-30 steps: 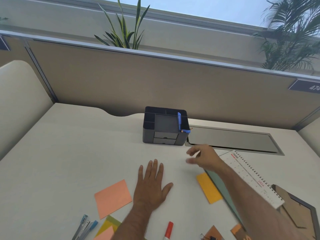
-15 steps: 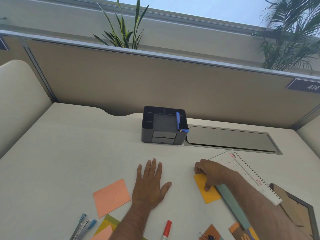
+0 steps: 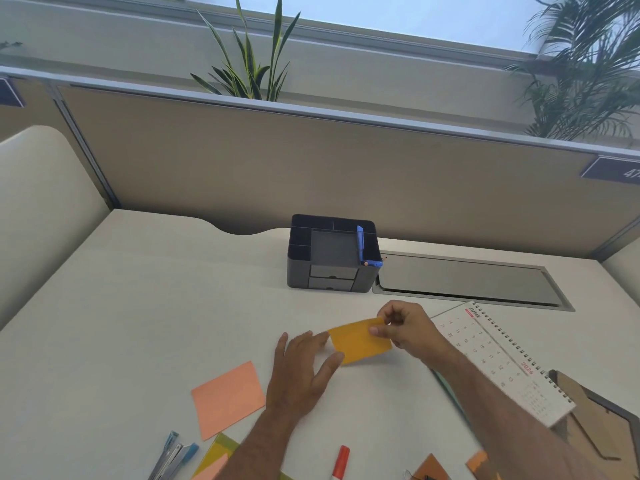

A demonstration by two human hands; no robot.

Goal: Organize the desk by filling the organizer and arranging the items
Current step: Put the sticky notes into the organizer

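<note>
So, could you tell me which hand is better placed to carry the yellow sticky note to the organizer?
Probably the right hand: it pinches the yellow sticky note, nearer the dark grey organizer.

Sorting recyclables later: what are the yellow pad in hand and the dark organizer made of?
Yellow pad: looks like matte paper, a thin stack, pinched by the right hand.
Organizer: probably moulded plastic, dark grey, smooth with rounded corners and a faint sheen; coated metal can't be ruled out.

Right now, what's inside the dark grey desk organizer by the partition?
The dark grey desk organizer shows one blue pen-like item along the right of its open top. The other compartments look empty. Its two front drawers are shut, so their contents are hidden.
</note>
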